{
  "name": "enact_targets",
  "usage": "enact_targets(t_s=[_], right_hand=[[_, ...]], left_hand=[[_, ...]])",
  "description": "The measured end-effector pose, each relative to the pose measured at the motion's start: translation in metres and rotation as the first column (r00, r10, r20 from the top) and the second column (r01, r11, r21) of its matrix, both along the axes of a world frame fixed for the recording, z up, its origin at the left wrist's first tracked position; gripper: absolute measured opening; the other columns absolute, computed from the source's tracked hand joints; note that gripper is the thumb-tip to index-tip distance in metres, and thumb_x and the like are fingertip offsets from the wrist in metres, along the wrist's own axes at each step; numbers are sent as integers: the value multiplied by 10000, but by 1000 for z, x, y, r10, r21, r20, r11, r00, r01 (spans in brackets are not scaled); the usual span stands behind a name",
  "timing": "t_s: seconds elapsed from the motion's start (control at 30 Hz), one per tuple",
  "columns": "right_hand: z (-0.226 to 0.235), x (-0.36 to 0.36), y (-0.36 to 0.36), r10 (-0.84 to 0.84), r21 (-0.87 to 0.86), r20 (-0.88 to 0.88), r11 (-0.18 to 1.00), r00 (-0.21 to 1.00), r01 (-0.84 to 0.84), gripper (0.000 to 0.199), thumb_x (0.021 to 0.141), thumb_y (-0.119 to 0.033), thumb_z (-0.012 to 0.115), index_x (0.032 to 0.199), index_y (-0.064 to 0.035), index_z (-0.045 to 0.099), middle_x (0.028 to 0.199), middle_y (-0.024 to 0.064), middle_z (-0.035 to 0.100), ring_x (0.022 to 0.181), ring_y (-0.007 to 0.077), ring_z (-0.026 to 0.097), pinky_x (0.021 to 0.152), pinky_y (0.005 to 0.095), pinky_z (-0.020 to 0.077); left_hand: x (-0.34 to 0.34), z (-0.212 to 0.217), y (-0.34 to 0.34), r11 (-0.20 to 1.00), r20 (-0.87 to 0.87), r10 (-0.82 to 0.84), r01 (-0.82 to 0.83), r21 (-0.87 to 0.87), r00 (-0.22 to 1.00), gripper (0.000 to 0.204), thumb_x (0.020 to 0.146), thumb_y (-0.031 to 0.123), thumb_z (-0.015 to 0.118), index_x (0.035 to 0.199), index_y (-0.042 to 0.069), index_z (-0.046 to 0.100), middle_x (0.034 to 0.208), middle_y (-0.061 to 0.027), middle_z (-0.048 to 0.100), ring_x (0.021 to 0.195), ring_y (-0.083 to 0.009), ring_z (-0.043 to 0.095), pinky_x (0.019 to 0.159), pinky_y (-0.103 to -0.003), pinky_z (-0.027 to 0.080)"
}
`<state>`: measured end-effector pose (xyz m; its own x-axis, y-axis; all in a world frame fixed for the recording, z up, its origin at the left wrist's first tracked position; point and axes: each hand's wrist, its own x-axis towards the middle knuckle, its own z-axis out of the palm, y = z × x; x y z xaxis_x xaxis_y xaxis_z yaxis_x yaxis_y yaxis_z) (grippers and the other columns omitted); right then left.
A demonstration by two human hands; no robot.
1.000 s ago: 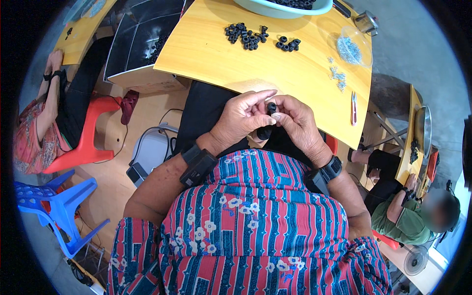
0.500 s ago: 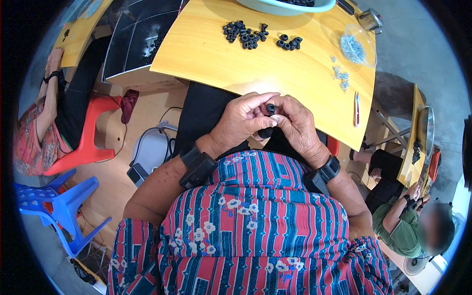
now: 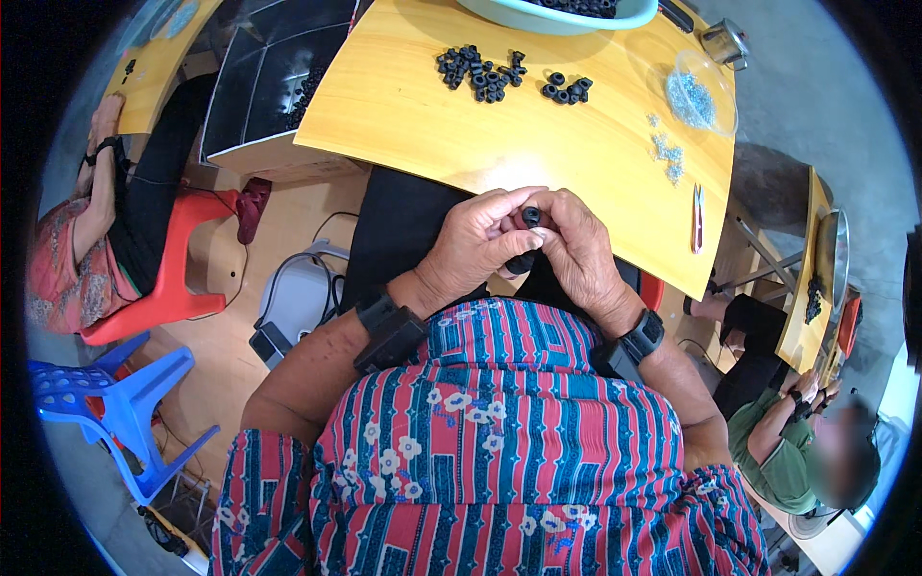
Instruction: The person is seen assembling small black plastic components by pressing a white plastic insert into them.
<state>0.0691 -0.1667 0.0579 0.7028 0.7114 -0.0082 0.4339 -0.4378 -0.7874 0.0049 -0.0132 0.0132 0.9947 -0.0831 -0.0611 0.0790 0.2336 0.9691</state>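
Just off the table's near edge, my left hand (image 3: 473,238) and my right hand (image 3: 578,244) meet with bent fingers. Between the fingertips and thumbs they pinch a small black ring-shaped part (image 3: 531,216), its round opening facing up. Below the thumbs shows another black piece (image 3: 520,262); whether it is joined to the ring I cannot tell. The fingers hide much of both. Beyond my hands, a loose pile of small black hollow parts (image 3: 477,73) and a smaller group of the same kind (image 3: 567,89) lie on the yellow table (image 3: 423,125).
A pale green basin (image 3: 567,17) of black parts stands at the far edge. To the right are a clear tub (image 3: 704,101) of small clear pieces, some loose ones (image 3: 667,156), thread snips (image 3: 697,219) and a metal cup (image 3: 724,43). A black-lined box (image 3: 252,91) stands left; other people sit both sides.
My hands stay together on the black part, with only slight shifts of the fingers. The view has moved a little. At the right, the other person's head and arms have shifted slightly.
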Motion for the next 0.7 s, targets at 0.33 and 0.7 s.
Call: enact_targets(t_s=[0.33, 0.7], right_hand=[[5, 1, 2, 35, -86, 66, 996, 997, -30, 256, 806, -16, 560, 1057, -25, 505, 904, 169, 525, 824, 319, 577, 737, 392, 471], [-2, 1, 0, -4, -7, 14, 1000, 1000, 4, 241, 801, 8, 551, 1040, -17, 530, 890, 170, 539, 784, 321, 591, 715, 383, 487]], left_hand=[[1, 1, 2, 999, -33, -24, 23, -35, 999, 440, 858, 71, 606, 1266, -29, 475, 1052, -53, 595, 900, -78, 569, 786, -220, 496], [0, -1, 3, 997, 36, -17, 15, 77, 999, 428, 853, 56, 602, 1254, -36, 483, 1031, -57, 597, 899, -84, 567, 792, -222, 487]])
